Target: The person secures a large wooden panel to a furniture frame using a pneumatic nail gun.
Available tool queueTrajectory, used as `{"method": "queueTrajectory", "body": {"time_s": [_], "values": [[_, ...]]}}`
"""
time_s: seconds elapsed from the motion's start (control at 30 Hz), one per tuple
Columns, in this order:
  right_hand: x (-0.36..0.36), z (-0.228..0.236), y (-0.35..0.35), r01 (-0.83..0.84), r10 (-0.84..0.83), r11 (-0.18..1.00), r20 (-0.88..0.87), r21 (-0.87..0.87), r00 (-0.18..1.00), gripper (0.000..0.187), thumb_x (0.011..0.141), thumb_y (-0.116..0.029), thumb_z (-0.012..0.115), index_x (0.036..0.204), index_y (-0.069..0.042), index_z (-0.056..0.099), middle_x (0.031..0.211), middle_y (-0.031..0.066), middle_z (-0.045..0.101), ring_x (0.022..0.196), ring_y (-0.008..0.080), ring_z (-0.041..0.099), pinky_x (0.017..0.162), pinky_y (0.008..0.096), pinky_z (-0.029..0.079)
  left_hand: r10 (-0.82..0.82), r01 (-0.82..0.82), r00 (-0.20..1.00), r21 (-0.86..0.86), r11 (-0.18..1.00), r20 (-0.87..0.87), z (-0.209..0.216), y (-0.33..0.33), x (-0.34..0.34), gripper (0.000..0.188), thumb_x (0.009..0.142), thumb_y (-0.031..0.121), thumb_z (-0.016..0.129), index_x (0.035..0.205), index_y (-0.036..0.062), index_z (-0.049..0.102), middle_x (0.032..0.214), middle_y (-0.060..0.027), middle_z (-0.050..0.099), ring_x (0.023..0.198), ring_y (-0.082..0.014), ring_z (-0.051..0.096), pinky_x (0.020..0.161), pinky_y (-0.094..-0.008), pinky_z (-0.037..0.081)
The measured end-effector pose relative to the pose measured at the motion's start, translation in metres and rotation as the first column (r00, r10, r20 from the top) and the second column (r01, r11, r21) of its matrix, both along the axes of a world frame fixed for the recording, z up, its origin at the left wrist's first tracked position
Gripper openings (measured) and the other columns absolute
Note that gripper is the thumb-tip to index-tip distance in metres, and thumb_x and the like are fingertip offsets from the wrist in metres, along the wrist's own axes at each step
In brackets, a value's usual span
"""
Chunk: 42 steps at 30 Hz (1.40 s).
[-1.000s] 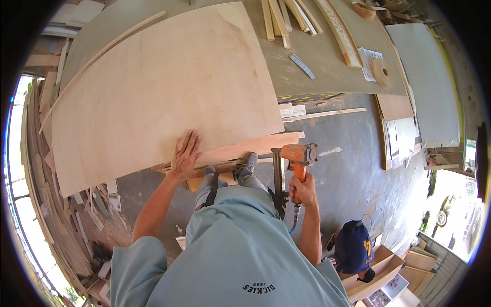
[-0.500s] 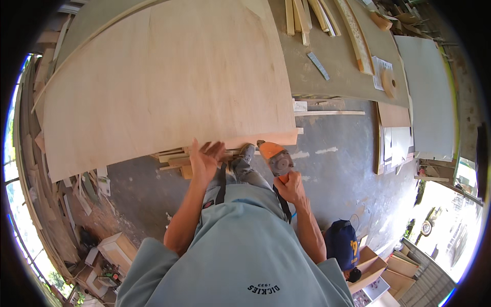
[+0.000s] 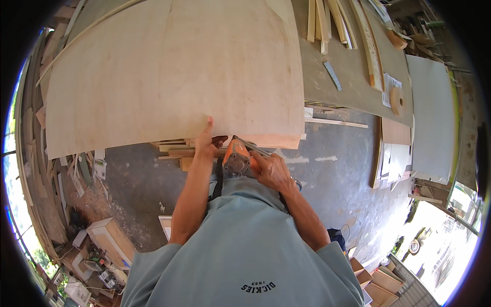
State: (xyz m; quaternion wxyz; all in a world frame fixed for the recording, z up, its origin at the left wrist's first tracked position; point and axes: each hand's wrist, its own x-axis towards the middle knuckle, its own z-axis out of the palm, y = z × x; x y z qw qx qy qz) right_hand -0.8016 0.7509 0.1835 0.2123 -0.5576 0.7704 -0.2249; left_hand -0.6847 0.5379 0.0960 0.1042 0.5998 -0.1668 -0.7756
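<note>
A large pale plywood sheet (image 3: 174,77) lies on the bench in front of me. At its near edge my left hand (image 3: 205,142) grips the border, thumb on the upper face and the other fingers down by the edge, partly hidden. My right hand (image 3: 274,173) is wrapped around the handle of an orange and grey nail gun (image 3: 237,158). The tool's nose points at the sheet's near edge, just right of my left hand; whether it touches the wood I cannot tell. A reddish wood strip (image 3: 271,140) runs below that edge toward the right corner.
Wood strips (image 3: 318,25), a blue-grey flat bar (image 3: 332,75) and a tape roll (image 3: 396,100) lie on the brown bench top (image 3: 353,97). Stacked wood pieces (image 3: 179,152) sit under the sheet. Boards lean at the right and along the left wall.
My right hand has brought the nail gun leftward to the sheet's near edge. My left hand, raised and open before, now grips that edge. A dark blue cap at lower right is now mostly hidden.
</note>
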Motion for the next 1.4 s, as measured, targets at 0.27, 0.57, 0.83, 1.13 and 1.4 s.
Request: {"method": "queueTrajectory", "body": {"time_s": [0.27,0.57,0.83,1.13,1.4], "values": [[-0.001,-0.003,-0.001,-0.057,0.058,0.998,-0.038,0.028,0.998,0.046,0.077,-0.016,0.071,0.120,-0.007,0.060,0.076,0.0111,0.069,0.067,0.0299,0.064,0.069,0.0399,0.048,0.039,-0.038,0.999,-0.062,0.997,0.022,-0.007,0.004,0.002,0.055,0.080,0.056,0.075,0.109,0.0103,0.063,0.089,-0.0113,0.071,0.068,-0.0290,0.070,0.046,-0.0250,0.040],[0.004,-0.006,-0.003,-0.049,0.051,0.998,-0.053,0.037,0.997,0.046,0.077,-0.017,0.072,0.120,-0.008,0.061,0.079,0.0099,0.069,0.067,0.0284,0.064,0.067,0.0385,0.047,0.102,-0.099,0.993,-0.058,0.993,0.053,0.002,0.003,-0.001,0.051,0.081,0.047,0.078,0.109,0.0057,0.065,0.085,-0.0127,0.070,0.064,-0.0269,0.068,0.049,-0.0267,0.049],[0.005,0.002,-0.006,-0.058,0.064,0.995,-0.073,0.082,0.995,0.046,0.079,-0.020,0.070,0.122,-0.009,0.058,0.078,0.0079,0.068,0.073,0.0259,0.066,0.071,0.0397,0.047,0.127,-0.124,0.991,-0.065,0.990,0.042,0.005,0.002,-0.002,0.053,0.080,0.043,0.080,0.110,0.0023,0.064,0.086,-0.0134,0.070,0.063,-0.0266,0.068,0.048,-0.0261,0.050],[0.005,-0.002,-0.007,-0.010,0.011,0.998,-0.019,0.064,1.000,0.044,0.076,-0.014,0.071,0.119,-0.008,0.061,0.077,0.0101,0.068,0.069,0.0290,0.064,0.068,0.0390,0.048,0.159,-0.156,0.987,-0.069,0.985,0.028,0.005,0.002,-0.003,0.049,0.081,0.038,0.080,0.110,0.0025,0.063,0.090,-0.0150,0.070,0.062,-0.0274,0.068,0.047,-0.0266,0.050],[-0.027,0.015,0.000,0.173,-0.254,0.956,0.370,0.238,0.894,0.028,0.075,-0.011,0.066,0.099,0.003,0.064,0.064,0.0136,0.060,0.058,0.0197,0.061,0.055,0.0363,0.048,0.155,-0.152,0.987,-0.077,0.985,0.042,0.005,0.003,-0.006,0.042,0.081,0.037,0.080,0.104,0.0068,0.063,0.083,-0.0129,0.070,0.059,-0.0275,0.067,0.046,-0.0268,0.050]]}}
